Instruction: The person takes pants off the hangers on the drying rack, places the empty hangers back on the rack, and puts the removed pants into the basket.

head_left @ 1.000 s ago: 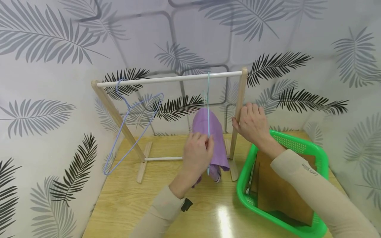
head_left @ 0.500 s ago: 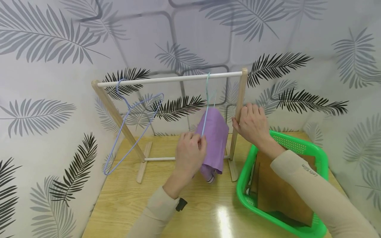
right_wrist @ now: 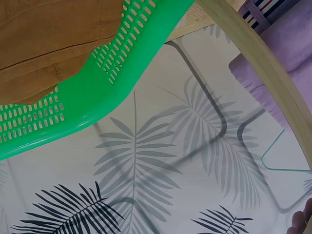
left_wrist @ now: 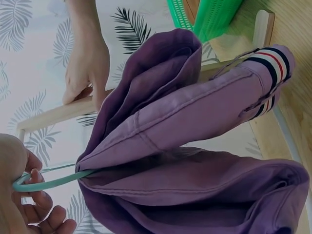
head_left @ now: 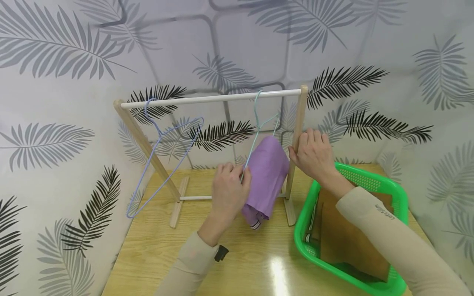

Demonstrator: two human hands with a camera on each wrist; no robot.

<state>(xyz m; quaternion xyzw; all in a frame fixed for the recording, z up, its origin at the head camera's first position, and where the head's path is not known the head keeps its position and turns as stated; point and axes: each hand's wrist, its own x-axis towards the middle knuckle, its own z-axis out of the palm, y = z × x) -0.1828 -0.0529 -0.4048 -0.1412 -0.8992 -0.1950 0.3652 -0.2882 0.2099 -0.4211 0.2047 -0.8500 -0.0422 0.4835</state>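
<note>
Purple garment (head_left: 267, 174) hung just right of the left hand (head_left: 229, 191)

Nearest, the left hand pinched the teal hanger (head_left: 253, 143) at its near corner, fingers curled about the bar. The garment lay folded over that hanger, just beside the fingers, its long axis slanting down from upper right to lower left, a striped cuff at the low end. The left hand was the one tied to it; the right hand (head_left: 314, 153) gripped the wooden post (head_left: 300, 109), fingers and thumb wrapped close, with the garment between the two hands. Beyond, the teal hook sat over the white rail (head_left: 211, 99), the blue hanger (head_left: 161, 137) well to its left.
</note>
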